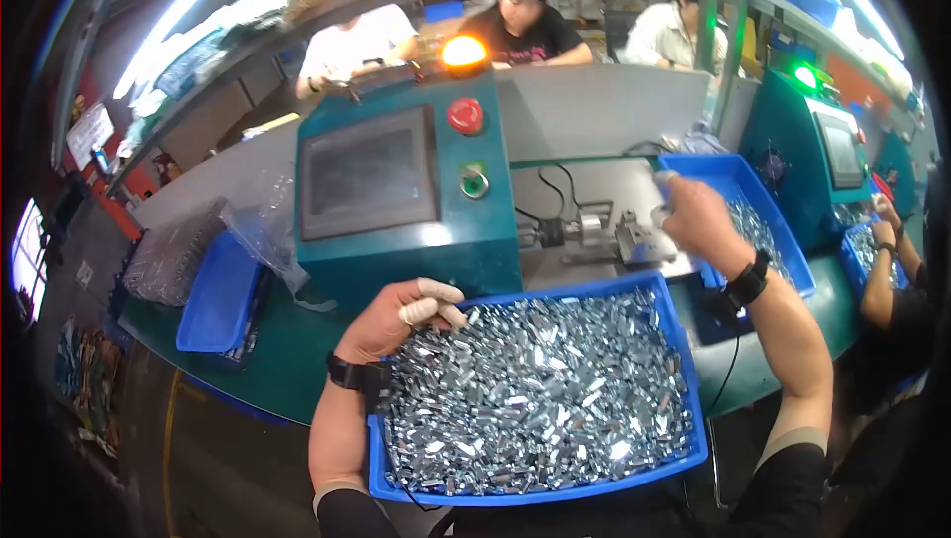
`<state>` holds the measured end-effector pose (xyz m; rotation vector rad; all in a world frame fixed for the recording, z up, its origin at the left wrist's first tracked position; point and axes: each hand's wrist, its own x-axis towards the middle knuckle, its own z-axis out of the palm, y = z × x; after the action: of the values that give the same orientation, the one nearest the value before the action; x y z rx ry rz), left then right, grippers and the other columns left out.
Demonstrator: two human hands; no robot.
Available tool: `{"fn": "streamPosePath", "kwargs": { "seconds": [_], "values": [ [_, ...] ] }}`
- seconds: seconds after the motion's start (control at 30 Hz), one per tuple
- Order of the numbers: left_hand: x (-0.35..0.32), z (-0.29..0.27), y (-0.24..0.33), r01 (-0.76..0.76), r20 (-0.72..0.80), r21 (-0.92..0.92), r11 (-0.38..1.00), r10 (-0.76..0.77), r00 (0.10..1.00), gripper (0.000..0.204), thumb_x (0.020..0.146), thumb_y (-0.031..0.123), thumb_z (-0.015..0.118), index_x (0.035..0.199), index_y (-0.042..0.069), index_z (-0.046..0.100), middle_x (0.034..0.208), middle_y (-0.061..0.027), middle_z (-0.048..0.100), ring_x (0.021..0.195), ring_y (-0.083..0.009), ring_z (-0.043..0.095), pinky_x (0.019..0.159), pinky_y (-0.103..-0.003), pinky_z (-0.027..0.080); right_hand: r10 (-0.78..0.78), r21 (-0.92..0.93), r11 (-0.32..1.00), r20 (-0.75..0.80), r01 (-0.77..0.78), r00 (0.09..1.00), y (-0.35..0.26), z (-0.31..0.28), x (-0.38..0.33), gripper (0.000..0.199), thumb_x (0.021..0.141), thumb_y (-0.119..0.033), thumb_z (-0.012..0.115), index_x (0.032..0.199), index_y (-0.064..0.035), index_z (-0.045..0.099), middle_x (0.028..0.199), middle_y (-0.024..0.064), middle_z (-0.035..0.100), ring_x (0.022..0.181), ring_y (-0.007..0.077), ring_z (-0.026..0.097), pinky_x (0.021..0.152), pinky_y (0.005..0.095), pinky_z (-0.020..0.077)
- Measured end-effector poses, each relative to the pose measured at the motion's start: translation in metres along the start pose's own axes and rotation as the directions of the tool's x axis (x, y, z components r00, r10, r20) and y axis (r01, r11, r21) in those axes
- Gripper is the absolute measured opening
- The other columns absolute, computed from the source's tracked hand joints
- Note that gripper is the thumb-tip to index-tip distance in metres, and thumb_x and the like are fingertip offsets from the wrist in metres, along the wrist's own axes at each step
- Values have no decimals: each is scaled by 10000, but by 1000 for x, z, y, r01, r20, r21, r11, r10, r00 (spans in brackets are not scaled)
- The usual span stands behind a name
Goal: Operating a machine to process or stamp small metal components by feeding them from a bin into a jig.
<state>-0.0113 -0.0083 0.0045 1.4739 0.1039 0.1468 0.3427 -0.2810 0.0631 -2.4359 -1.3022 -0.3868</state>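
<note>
— Where's the left hand [401, 318]?

— At the near-left corner of the blue tray [684, 379], over the heap of shiny metal parts [540, 394]. The fingers [436, 292] wear pale cots and are curled together, the tips touching the top of the heap. Whether a part is pinched between them, I cannot tell; the parts lie right under and just ahead of the fingertips.

— And the right hand [698, 221]?

— Reached out beyond the tray to the small metal fixture [604, 231] beside the teal machine [396, 191]. Its fingers are drawn together at the fixture's right end, with something small and pale at the tips; too blurred to say what it is or how it is gripped.

— What's around it?

— A second blue bin [738, 176] with more parts sits just right of that hand. Another blue bin [218, 295] stands left of the machine, beside clear bags [263, 231]. An orange lamp [464, 51] glows on top of the machine. A co-worker's arm [882, 280] shows at the right edge.
</note>
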Motion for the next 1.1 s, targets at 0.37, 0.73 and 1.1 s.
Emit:
{"fn": "streamPosePath", "kwargs": {
  "seconds": [0.37, 0.73, 1.1],
  "values": [
    [8, -11, 1, -42, -53, 17, 999, 43, 998, 443, 965, 350, 647, 1221, -11, 617, 994, -137, 719, 959, -225, 684, 867, -333, 532, -1, 175, 985, -60, 11, 998, 88, -31, -63, 283, 836, -73, 702, 1115, -24, 685, 986, 170, 674, 864, 360, 662, 774, 410, 547],
    [6, -5, -5, -45, -87, 17, 999, 47, 995, 471, 948, 367, 674, 1208, -23, 627, 998, -153, 721, 965, -242, 698, 873, -362, 535, -514, 157, 858, 269, 489, 815, -5, 36, -76, 103, 794, -36, 633, 895, -14, 633, 917, 156, 602, 784, 342, 673, 673, 440, 538],
    [5, -10, -2, -47, -80, 31, 998, 49, 996, 432, 956, 340, 664, 1204, -11, 624, 961, -136, 711, 950, -255, 680, 864, -371, 528, -427, 221, 897, 212, 383, 879, -12, 28, -80, 53, 850, -49, 628, 898, -28, 628, 933, 137, 568, 849, 340, 631, 743, 424, 514]
  ]
}}
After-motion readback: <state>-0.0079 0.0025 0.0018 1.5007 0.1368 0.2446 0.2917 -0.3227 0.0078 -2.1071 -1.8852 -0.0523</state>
